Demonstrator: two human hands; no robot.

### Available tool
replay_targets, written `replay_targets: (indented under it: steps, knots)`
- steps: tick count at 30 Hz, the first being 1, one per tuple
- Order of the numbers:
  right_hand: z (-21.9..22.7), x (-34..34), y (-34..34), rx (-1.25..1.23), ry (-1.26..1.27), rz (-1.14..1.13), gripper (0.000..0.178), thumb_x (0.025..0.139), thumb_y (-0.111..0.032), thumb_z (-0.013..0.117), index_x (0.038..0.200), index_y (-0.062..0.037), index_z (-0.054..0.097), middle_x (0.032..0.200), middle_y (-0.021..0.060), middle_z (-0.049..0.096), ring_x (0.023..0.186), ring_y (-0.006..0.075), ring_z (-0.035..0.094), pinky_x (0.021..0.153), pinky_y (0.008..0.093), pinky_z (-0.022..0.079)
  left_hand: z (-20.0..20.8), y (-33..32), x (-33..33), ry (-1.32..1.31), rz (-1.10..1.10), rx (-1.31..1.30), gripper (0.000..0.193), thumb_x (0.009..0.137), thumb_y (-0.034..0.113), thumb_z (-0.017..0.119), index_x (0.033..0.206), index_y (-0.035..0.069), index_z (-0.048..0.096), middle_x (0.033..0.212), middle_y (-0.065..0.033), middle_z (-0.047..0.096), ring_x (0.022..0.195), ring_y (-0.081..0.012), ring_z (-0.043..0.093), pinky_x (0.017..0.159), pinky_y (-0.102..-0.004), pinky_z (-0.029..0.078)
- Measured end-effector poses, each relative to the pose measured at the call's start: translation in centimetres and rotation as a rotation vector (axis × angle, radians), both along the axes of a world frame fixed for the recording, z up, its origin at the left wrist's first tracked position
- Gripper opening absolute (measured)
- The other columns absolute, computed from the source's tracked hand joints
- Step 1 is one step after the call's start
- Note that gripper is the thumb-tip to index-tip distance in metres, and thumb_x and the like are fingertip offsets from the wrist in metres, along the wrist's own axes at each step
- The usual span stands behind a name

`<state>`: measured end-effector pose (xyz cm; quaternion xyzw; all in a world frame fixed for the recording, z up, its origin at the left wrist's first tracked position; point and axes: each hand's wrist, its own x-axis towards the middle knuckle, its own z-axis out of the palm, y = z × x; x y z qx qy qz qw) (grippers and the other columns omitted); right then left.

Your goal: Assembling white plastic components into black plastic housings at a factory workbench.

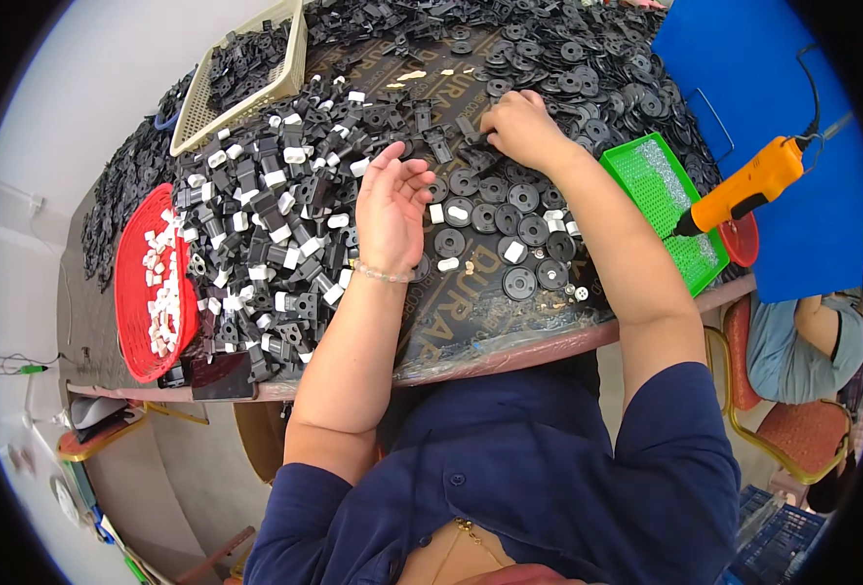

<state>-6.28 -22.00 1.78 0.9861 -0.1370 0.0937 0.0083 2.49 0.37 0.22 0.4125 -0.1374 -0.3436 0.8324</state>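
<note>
My left hand (392, 210) is held palm turned inward above the table, its fingers loosely bent and apart, with nothing in it. Below it on the left spreads a heap of black plastic parts with white caps (277, 205). My right hand (527, 132) reaches farther out, fingers bent down onto a black plastic part (476, 154); the fingertips are partly hidden. More loose black brackets (437, 144) lie between the hands. Nearer to me are black round discs (485, 216) in loose rows, with a few white oval caps (514, 253) on or among them.
On the left stands a red basket (129, 292) of white caps; behind it, a cream crate (297, 58) holds black parts. At right, an orange electric screwdriver (751, 181) hangs over a green tray (627, 156) of small screws. Piled discs (588, 83) cover the far right.
</note>
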Motion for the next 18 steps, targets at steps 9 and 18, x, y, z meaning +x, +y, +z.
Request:
replay_targets:
  steps: [9,18]
  knots:
    - [4.1,-3.5,5.0,0.695,-0.379,0.43,0.033,0.08,-0.004,0.065,0.113,-0.0076,0.07,0.125,0.01,0.062,0.113,0.0279,0.06,0.097,0.0381,0.048,-0.2,0.1,-0.4,0.355,-0.551,-0.019,0.046,0.104,0.034,0.048,0.131,-0.003,0.047,0.117,-0.0186,0.06,0.098,-0.0247,0.063,0.085,-0.034,0.054]
    - [-1.6,-6.8,-3.2,0.169,-0.354,-0.397,0.022,0.082,-0.014,0.071,0.103,-0.0042,0.07,0.099,0.0165,0.065,0.099,0.035,0.063,0.088,0.042,0.05,1.2,-0.4,-1.6,0.284,-0.426,-0.021,0.028,0.101,0.004,0.045,0.127,-0.005,0.045,0.122,-0.0236,0.058,0.112,-0.0342,0.062,0.096,-0.0428,0.055]
